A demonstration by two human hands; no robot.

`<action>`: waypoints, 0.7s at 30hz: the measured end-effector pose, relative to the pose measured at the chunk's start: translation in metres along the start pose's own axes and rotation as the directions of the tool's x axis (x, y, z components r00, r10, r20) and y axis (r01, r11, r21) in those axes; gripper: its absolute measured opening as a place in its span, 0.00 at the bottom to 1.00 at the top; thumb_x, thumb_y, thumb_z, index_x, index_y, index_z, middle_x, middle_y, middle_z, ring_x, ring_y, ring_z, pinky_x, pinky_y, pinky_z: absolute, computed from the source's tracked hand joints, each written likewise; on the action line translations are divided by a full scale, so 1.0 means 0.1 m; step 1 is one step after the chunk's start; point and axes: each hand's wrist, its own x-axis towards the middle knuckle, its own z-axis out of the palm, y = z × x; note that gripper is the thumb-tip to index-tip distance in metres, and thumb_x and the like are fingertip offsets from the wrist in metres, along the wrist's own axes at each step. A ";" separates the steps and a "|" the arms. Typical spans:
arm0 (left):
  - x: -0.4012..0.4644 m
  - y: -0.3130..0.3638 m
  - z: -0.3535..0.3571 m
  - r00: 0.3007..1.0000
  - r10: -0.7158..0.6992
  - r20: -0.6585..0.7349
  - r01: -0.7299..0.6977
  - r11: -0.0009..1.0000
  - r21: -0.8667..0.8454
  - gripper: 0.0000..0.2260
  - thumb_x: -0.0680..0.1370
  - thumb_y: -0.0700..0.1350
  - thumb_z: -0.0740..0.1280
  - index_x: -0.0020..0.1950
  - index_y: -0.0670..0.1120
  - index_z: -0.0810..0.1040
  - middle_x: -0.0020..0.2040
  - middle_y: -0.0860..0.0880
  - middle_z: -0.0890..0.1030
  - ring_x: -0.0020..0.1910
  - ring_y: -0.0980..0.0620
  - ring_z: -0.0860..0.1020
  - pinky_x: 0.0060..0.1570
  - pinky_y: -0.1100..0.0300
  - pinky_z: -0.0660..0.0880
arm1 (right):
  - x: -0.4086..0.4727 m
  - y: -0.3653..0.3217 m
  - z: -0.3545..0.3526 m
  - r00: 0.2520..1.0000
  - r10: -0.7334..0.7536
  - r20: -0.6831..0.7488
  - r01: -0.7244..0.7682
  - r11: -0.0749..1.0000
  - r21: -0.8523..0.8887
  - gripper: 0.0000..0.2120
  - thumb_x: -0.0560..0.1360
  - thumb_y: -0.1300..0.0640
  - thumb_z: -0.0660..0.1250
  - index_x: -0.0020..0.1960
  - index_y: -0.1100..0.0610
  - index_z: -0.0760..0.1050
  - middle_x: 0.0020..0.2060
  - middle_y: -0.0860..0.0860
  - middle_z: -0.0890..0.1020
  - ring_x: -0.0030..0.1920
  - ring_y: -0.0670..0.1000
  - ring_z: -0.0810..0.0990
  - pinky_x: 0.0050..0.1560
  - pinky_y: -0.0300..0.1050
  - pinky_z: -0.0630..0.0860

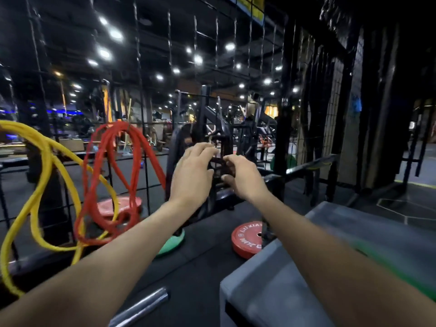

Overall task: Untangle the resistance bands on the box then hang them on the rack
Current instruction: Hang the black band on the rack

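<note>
Up front, both hands were raised w/ fingers curled around something dark at the wire rack (146,142): left hand (192,172) and right hand (243,177) sat close together, fingertips nearly meeting, but motion blur meant I couldn't tell if a dark band was actually pinched or not. Left of the hands, a red resistance band (113,171) hung in loops off the rack, and further left a yellow resistance band (44,185) hung the same way. Below the right forearm sat the grey box (306,267), w/ a red weight plate (246,239) on the floor just beside it.
</note>
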 end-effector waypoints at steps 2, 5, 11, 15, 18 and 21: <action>-0.07 0.10 0.14 0.996 0.021 0.084 -0.019 1.000 -0.019 0.20 0.72 0.37 0.68 0.63 0.48 0.74 0.64 0.52 0.72 0.63 0.49 0.70 0.63 0.52 0.68 | -0.13 0.16 -0.09 0.999 0.033 0.008 -0.032 0.999 -0.035 0.20 0.71 0.62 0.69 0.62 0.57 0.73 0.56 0.56 0.76 0.57 0.57 0.76 0.59 0.55 0.73; -0.24 0.28 0.43 0.979 0.017 0.202 0.002 0.996 -0.093 0.17 0.73 0.40 0.68 0.62 0.48 0.74 0.61 0.52 0.73 0.60 0.49 0.72 0.58 0.51 0.71 | -0.39 0.45 -0.21 0.994 0.106 0.038 -0.099 0.985 -0.139 0.20 0.73 0.60 0.68 0.65 0.56 0.71 0.59 0.54 0.75 0.59 0.55 0.75 0.58 0.54 0.73; -0.68 0.84 1.26 0.890 -0.022 0.456 0.153 0.956 -0.252 0.16 0.75 0.44 0.67 0.63 0.49 0.73 0.62 0.52 0.71 0.58 0.50 0.74 0.55 0.54 0.72 | -1.09 1.29 -0.56 0.952 0.302 0.049 -0.272 0.909 -0.316 0.19 0.74 0.59 0.67 0.63 0.58 0.72 0.59 0.57 0.75 0.59 0.57 0.74 0.58 0.53 0.72; -1.00 1.31 1.88 0.817 0.020 0.576 0.216 0.916 -0.339 0.17 0.74 0.44 0.68 0.62 0.46 0.73 0.60 0.48 0.72 0.57 0.47 0.75 0.56 0.51 0.72 | -1.64 1.89 -0.84 0.884 0.467 0.028 -0.428 0.830 -0.357 0.15 0.72 0.59 0.67 0.58 0.60 0.75 0.56 0.59 0.76 0.59 0.59 0.74 0.55 0.48 0.70; -1.23 1.70 2.34 0.756 0.073 0.650 0.236 0.897 -0.375 0.15 0.75 0.45 0.68 0.60 0.44 0.74 0.59 0.45 0.74 0.56 0.45 0.75 0.56 0.53 0.71 | -2.05 2.33 -1.07 0.814 0.580 0.011 -0.528 0.749 -0.399 0.15 0.73 0.58 0.67 0.58 0.59 0.75 0.57 0.59 0.76 0.58 0.60 0.74 0.55 0.46 0.69; -1.39 2.07 2.73 0.731 0.083 0.677 0.307 0.846 -0.435 0.14 0.75 0.44 0.68 0.59 0.43 0.75 0.57 0.44 0.74 0.54 0.45 0.76 0.57 0.57 0.71 | -2.38 2.73 -1.31 0.760 0.649 -0.040 -0.608 0.688 -0.396 0.19 0.73 0.58 0.68 0.63 0.58 0.74 0.61 0.58 0.75 0.61 0.58 0.73 0.62 0.47 0.69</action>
